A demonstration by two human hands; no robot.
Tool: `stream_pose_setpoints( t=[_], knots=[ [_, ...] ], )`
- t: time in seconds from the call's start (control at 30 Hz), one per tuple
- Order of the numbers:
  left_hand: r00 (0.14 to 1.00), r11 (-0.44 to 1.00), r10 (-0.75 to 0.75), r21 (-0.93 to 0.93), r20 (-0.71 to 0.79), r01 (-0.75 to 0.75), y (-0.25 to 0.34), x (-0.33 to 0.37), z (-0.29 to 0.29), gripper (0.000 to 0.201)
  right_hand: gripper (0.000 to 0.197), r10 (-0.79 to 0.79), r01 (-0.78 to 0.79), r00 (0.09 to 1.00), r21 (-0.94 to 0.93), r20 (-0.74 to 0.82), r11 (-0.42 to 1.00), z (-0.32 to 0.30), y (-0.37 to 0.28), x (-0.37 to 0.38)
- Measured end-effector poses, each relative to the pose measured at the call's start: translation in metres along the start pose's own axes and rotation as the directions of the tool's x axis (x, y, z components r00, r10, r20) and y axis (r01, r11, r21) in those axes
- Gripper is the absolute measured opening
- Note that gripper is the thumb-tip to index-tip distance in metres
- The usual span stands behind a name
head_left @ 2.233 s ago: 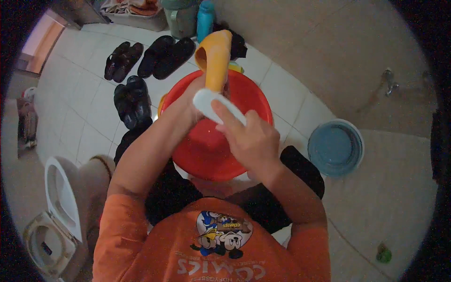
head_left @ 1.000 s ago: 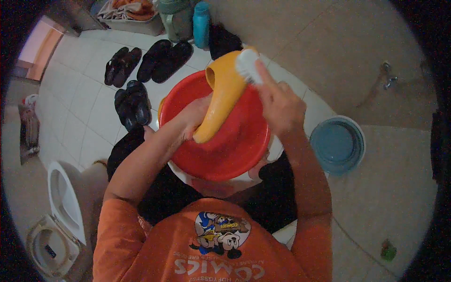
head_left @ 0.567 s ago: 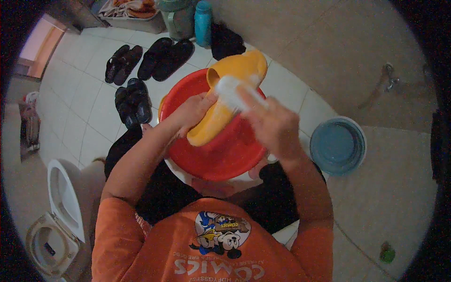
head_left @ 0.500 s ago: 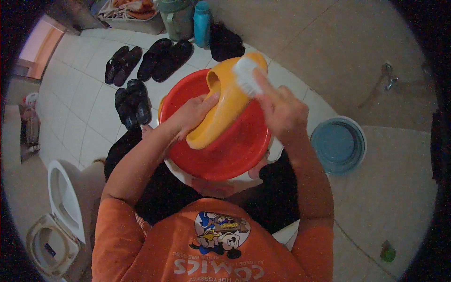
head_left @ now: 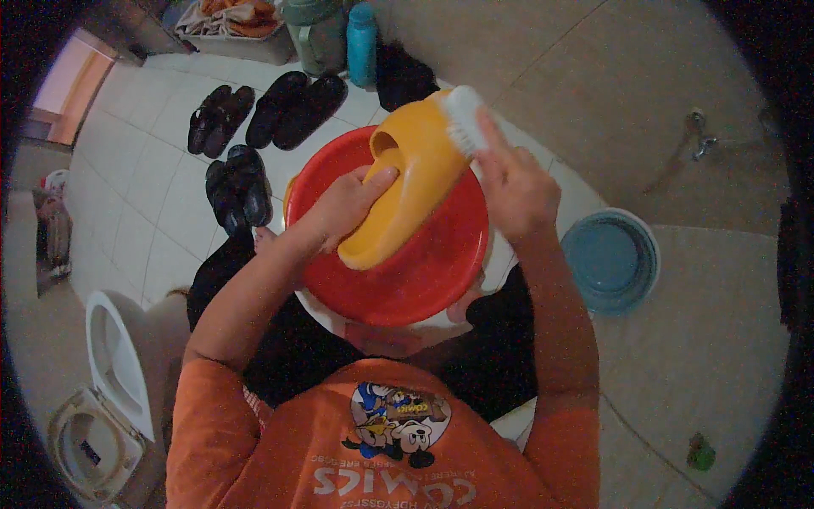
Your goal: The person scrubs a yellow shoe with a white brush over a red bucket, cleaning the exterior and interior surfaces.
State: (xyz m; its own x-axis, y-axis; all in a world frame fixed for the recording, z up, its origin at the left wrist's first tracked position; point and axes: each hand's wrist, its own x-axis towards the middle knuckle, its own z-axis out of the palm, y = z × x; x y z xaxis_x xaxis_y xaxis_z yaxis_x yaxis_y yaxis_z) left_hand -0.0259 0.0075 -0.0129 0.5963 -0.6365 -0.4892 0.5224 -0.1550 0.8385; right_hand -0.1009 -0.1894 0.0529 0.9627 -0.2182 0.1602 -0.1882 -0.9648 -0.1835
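My left hand (head_left: pixel 349 206) grips a yellow slide slipper (head_left: pixel 421 157) by its heel half, thumb on the footbed. The slipper is tilted over a red basin (head_left: pixel 424 280), its toe pointing away and to the right. In my right hand (head_left: pixel 519 188) is a white scrub brush (head_left: pixel 466 119), the fingers closed around it. Its bristles touch the right side of the slipper's toe. The brush is a little smeared by motion. Part of the basin's inside is hidden by the slipper and my left hand.
Black slippers (head_left: pixel 297 109) stand on the tiles at the far left. A blue bottle (head_left: pixel 361 47), a thermos-like jug (head_left: pixel 315 38) and a bin of cloths (head_left: pixel 233 38) are behind. A blue basin (head_left: pixel 610 261) sits to the right, a white toilet (head_left: pixel 123 356) to the left.
The brush and my right hand have shifted slightly right, from the top of the toe to its right edge. My left hand and the slipper have hardly moved.
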Motion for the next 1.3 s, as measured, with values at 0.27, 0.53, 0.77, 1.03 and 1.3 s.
stream_pose_setpoints(
  t=[0.27,0.53,0.77,1.03,1.3],
  knots=[
    [0.955,0.958,0.285,-0.01,-0.085,-0.287,-0.007,0.014,0.001,0.045,0.082,0.011,0.082,0.979,0.449,-0.202,0.89,0.023,-0.028,-0.01],
    [0.942,0.785,0.239,-0.618,0.237,-0.044,0.009,-0.009,0.003,0.062,0.054,0.36,-0.252,0.933,0.75,0.019,0.612,0.028,-0.019,0.0],
    [0.874,0.399,0.283,-0.877,0.396,0.268,0.004,0.005,-0.004,0.055,0.055,0.117,-0.055,0.99,0.548,-0.078,0.835,0.015,-0.037,-0.005],
    [0.973,0.71,0.212,-0.698,0.088,-0.092,0.011,-0.004,-0.002,0.05,0.048,-0.038,-0.021,0.965,0.22,0.259,0.975,0.01,-0.072,-0.044],
    [0.984,0.814,0.174,-0.566,0.029,-0.128,0.002,-0.009,0.026,0.051,0.039,-0.015,-0.022,0.997,0.489,0.073,0.872,0.016,-0.064,0.002]
  ],
)
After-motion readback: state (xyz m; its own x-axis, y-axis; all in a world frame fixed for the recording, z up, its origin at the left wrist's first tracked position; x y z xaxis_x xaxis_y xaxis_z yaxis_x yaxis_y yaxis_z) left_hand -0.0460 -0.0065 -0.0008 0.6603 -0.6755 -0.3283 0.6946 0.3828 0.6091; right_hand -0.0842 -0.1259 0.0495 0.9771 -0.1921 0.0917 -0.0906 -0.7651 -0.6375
